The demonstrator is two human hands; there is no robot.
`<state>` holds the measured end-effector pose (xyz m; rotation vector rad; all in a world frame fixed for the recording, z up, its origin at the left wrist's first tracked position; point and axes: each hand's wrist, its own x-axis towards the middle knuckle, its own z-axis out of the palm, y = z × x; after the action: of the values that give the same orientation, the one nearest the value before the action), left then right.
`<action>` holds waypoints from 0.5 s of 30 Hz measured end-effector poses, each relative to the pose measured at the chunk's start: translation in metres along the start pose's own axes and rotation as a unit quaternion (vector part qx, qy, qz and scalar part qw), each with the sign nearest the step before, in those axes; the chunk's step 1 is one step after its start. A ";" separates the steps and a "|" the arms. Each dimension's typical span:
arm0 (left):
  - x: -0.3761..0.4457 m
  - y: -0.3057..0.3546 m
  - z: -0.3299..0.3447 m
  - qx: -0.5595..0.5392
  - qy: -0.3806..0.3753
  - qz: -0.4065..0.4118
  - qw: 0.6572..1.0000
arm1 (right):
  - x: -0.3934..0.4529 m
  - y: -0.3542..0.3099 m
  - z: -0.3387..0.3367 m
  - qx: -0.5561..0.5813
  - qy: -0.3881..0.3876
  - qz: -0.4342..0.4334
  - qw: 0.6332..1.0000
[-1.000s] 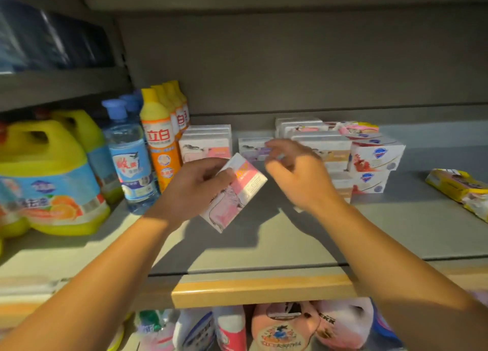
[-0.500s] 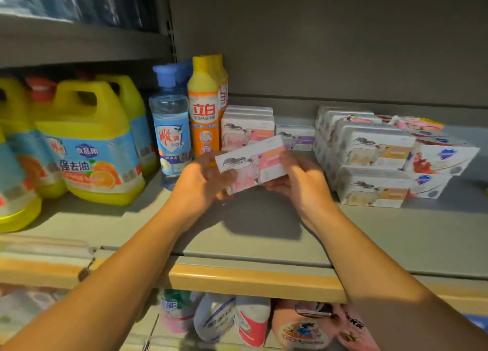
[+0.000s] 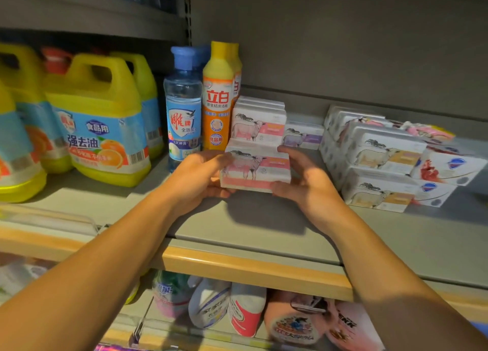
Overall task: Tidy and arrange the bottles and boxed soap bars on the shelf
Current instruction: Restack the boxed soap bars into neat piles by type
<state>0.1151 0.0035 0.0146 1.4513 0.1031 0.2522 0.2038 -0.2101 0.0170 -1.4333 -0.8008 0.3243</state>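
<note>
A pink-and-white boxed soap bar [image 3: 257,169] with a sheep picture is held level just above the grey shelf [image 3: 237,226]. My left hand [image 3: 196,180] grips its left end and my right hand [image 3: 307,183] grips its right end. Right behind it stands a stack of matching pink soap boxes [image 3: 260,123] and a purple one [image 3: 303,138]. To the left stand a clear blue-capped bottle [image 3: 183,112] and an orange bottle with a yellow cap [image 3: 219,102]. A pile of beige sheep soap boxes [image 3: 380,160] lies to the right.
Yellow detergent jugs [image 3: 100,128] fill the shelf's left part. White soap boxes with a blue shield logo [image 3: 449,171] lie at the far right. The shelf has an orange front strip [image 3: 253,268]. Below it, bottles and pouches [image 3: 232,311] crowd the lower shelf.
The pink soap box was tilted in my left hand; both hands now hold it level and have brought it forward to the stack of pink boxes. The view has shifted right.
</note>
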 end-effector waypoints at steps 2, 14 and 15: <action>0.000 -0.001 0.001 -0.019 -0.015 0.004 1.000 | 0.001 -0.001 0.002 0.028 0.055 0.033 0.998; -0.018 0.006 0.013 0.224 0.031 0.112 0.968 | 0.007 -0.005 -0.005 0.042 0.112 0.179 0.977; -0.018 0.007 0.012 0.233 0.043 0.107 0.966 | 0.007 -0.005 -0.004 0.027 0.109 0.182 0.977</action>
<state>0.0993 -0.0122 0.0210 1.9232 0.0776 0.4927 0.2108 -0.2094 0.0239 -1.5312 -0.3461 0.4537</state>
